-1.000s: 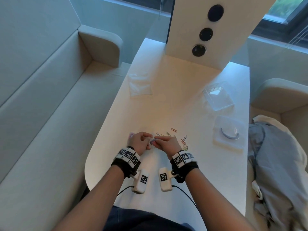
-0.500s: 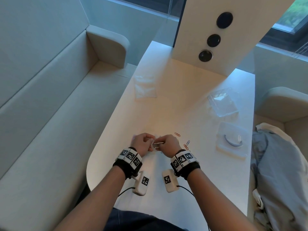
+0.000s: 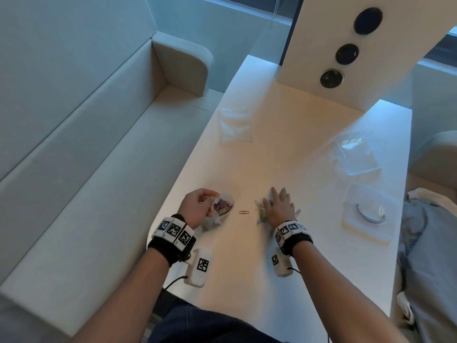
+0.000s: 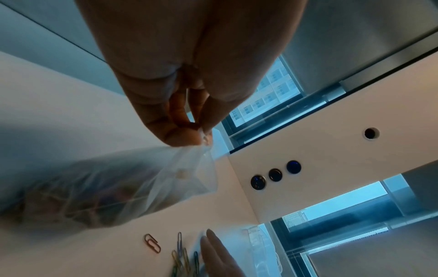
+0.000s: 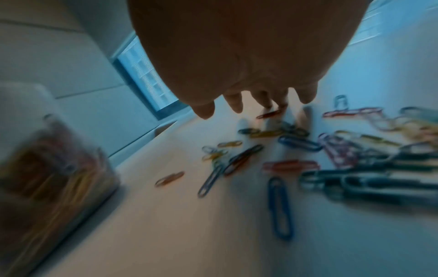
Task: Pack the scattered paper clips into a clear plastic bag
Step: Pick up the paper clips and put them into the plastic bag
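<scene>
My left hand pinches the rim of a clear plastic bag that holds several coloured paper clips; in the left wrist view the bag hangs from my fingertips onto the table. My right hand lies flat, fingers spread, over a heap of loose paper clips. A single red clip lies between the two hands, and another clip sits just right of the right hand. In the blurred right wrist view my straight fingers hover over scattered clips.
A second flat plastic bag lies further up the white table. A clear box and its lid sit at the right. A white panel with three dark round sockets stands at the back. Grey cloth lies right of the table edge.
The hands, which met over the bag's mouth, have parted. The right hand moved right and flattened over the clip heap; the left hand still holds the bag.
</scene>
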`<state>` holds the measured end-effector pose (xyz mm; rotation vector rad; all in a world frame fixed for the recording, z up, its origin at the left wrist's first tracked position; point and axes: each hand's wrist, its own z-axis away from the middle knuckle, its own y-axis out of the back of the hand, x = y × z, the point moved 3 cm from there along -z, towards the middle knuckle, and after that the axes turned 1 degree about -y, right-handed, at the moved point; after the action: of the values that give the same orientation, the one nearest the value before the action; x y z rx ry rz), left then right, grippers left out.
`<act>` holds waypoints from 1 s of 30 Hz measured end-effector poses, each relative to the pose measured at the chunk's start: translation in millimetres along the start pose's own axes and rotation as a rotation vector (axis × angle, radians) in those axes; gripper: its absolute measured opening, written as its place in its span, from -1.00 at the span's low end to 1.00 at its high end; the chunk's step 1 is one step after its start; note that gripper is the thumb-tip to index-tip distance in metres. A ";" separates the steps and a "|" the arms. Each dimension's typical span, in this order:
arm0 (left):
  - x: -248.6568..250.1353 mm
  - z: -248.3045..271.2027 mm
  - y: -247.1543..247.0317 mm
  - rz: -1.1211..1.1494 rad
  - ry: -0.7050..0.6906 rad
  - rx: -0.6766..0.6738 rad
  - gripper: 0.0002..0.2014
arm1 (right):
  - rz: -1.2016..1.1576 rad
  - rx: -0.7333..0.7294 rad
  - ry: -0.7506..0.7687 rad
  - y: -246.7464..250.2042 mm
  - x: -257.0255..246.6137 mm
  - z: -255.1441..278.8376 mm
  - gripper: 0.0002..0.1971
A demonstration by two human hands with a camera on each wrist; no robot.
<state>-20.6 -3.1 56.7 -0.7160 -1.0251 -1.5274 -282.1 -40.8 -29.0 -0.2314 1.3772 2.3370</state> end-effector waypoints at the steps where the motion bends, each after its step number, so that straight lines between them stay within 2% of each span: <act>1: -1.6 0.3 2.6 0.006 0.003 0.008 -0.79 | 0.044 -0.012 0.055 -8.3 -8.4 3.7 -0.36; 5: -5.8 3.6 2.1 0.004 0.028 0.023 -0.81 | 0.264 -0.064 0.274 -40.3 -34.0 28.2 -0.29; 8: -8.7 5.0 -3.9 -0.020 0.046 0.020 -0.84 | 0.486 -0.076 0.439 -52.6 -31.3 45.9 -0.25; 10: -11.1 5.4 -7.2 -0.043 0.057 0.009 -0.84 | 0.607 -0.053 0.504 -48.3 -18.6 51.5 -0.24; 13: -14.2 4.8 -12.9 -0.056 0.072 -0.020 -0.84 | 0.666 -0.052 0.512 -33.8 10.3 54.9 -0.27; 17: -13.7 2.8 -20.8 -0.084 0.056 -0.036 -0.85 | 0.568 -0.052 0.497 -18.3 43.2 62.6 -0.38; 20: -12.7 2.5 -27.7 -0.073 0.058 -0.046 -0.85 | 0.502 0.071 0.562 -12.8 52.9 68.4 -0.52; 24: -21.2 -0.2 -35.7 -0.118 0.060 -0.073 -0.80 | 0.379 0.186 0.535 -10.1 50.5 68.5 -0.67; 27: -25.1 -0.3 -42.7 -0.129 0.071 -0.103 -0.78 | 0.143 0.244 0.381 -1.4 49.0 59.7 -0.86; 30: -27.1 -1.2 -48.6 -0.133 0.085 -0.115 -0.79 | -0.248 0.276 0.131 8.2 52.9 53.3 -0.91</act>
<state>-62.2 8.8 21.7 -0.6667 -0.9423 -1.7292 -329.7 16.0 -14.3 -0.4501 1.6131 1.9365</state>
